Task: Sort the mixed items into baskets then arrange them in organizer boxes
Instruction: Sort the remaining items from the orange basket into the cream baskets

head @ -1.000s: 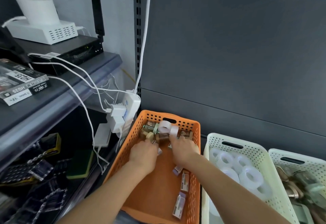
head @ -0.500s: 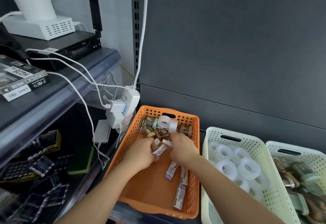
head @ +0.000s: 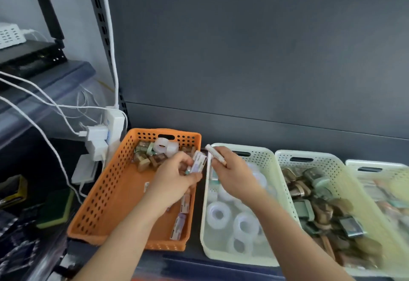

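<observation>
Packs: lie loose in the orange basket, by its right wall.
Left hand: fingers curled round a purple-white pack, above that basket.
Right hand: pinches a slim white item over the cream basket holding tape rolls.
Far end: mixed pile at the orange basket's back.

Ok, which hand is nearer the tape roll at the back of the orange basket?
Left. The left hand is over the orange basket, just in front of the tape roll; the right hand is over the neighbouring cream basket.
</observation>
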The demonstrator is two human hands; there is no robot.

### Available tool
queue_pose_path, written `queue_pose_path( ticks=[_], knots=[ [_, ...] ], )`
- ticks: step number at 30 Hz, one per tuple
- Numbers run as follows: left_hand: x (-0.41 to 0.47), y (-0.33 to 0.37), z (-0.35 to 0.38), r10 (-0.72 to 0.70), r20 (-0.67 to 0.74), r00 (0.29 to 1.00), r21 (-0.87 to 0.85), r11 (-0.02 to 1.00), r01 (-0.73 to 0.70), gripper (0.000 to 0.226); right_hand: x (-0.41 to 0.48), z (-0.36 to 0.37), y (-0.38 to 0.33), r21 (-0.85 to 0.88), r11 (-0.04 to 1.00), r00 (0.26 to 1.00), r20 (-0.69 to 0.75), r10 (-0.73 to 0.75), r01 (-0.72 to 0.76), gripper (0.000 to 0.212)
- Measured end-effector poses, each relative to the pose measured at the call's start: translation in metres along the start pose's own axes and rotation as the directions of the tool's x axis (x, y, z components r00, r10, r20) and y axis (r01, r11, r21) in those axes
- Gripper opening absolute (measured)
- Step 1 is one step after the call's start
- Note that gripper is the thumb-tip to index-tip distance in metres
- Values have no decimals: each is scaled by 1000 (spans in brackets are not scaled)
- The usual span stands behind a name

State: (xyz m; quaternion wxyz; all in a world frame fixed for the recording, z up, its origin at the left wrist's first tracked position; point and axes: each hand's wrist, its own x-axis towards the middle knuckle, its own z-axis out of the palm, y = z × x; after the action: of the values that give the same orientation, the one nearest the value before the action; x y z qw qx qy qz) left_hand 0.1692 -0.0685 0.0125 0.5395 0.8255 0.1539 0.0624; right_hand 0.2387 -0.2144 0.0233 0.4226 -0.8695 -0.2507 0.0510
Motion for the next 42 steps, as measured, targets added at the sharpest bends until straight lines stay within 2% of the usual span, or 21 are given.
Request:
queue_pose_path(
  ticks=[4, 9, 16, 20, 22, 24, 27, 30, 33, 37, 39, 42],
  knots=[
    [-6, 32, 60, 55, 31, 998, -18, 998, -54, 22, -30, -60, 41, 45, 999, 996, -89, 31, -27, 15],
    [-20, 74, 159, 97, 73, 993, -5, 995, -97, 23, -75, -139, 107, 0, 998, 992, -116, 58, -58, 12],
    [-43, 136, 296, 276, 161, 948, 266, 912, -311, 17, -131, -236, 192, -107, 979, 967, -205, 150, -174, 15],
    [-51, 161, 358, 404, 225, 887, 422, 780, -463, 17, -151, -278, 228, -213, 943, 947, -254, 199, -255, 18],
    [-54, 165, 379, 448, 293, 845, 540, 652, -533, 20, -160, -293, 244, -309, 904, 945, -230, 231, -296, 28],
    [-56, 165, 394, 463, 398, 792, 626, 493, -604, 26, -170, -304, 258, -433, 846, 950, -144, 277, -312, 38],
    [-57, 161, 407, 332, 567, 754, 660, 364, -657, 22, -179, -309, 272, -541, 800, 950, 9, 313, -259, 40],
    [-57, 158, 415, 128, 692, 710, 660, 286, -695, 11, -181, -307, 282, -560, 801, 966, 1, 258, -213, 32],
    [-56, 157, 415, 81, 707, 703, 663, 272, -698, 13, -182, -302, 288, -593, 781, 973, -13, 231, -194, 36],
    [-57, 155, 411, 138, 698, 702, 649, 293, -702, 15, -180, -298, 291, -576, 793, 971, -5, 240, -199, 46],
    [-56, 153, 407, 243, 657, 714, 632, 339, -697, 9, -178, -297, 289, -555, 807, 973, -15, 231, -200, 47],
    [-55, 152, 389, 452, 546, 706, 621, 347, -703, 14, -169, -293, 278, -528, 824, 979, -75, 192, -202, 46]
  ],
)
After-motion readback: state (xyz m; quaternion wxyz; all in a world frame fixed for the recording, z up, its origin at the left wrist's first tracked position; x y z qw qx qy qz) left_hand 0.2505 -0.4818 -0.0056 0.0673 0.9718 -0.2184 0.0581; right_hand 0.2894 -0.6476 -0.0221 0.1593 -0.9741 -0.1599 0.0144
